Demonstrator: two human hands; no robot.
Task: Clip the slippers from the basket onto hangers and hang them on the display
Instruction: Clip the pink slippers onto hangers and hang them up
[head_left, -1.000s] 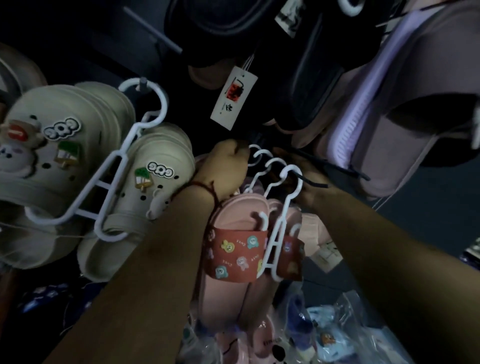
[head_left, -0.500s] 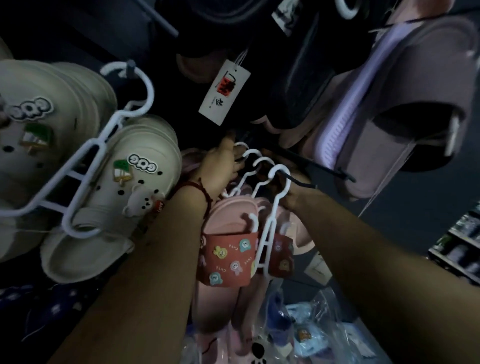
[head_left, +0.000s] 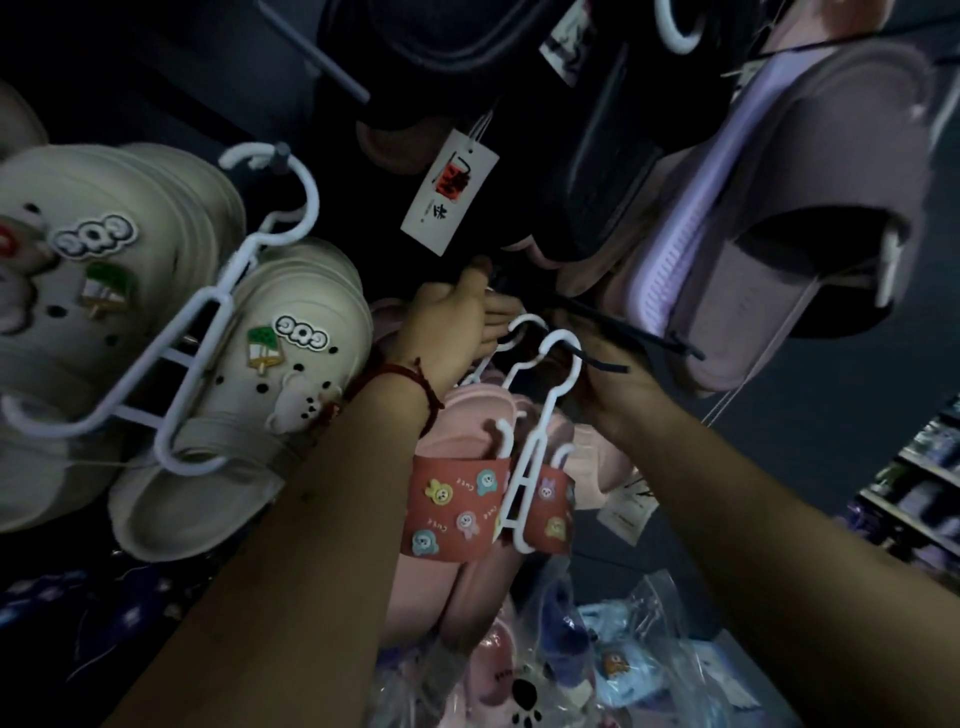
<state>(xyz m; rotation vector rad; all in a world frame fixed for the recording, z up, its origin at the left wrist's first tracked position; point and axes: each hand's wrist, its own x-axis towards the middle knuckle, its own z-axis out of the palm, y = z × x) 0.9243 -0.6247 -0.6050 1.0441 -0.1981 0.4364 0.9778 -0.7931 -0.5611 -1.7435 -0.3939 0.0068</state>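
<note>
Beneath the black display peg, left hand raised, fingers straight against a white hanger hook; right hand beside it, grip too dark to tell.

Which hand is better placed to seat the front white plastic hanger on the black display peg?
Likely the right hand: it sits beside the front white plastic hanger, under the black display peg. The left hand is at the rear hook.

The scene is dim and underexposed, and the far wall is almost black. Weak light catches the cream clogs at left, the white hanger and the lilac slipper at right. Wide-angle bending stretches the edges, and the near corners look soft.
</note>
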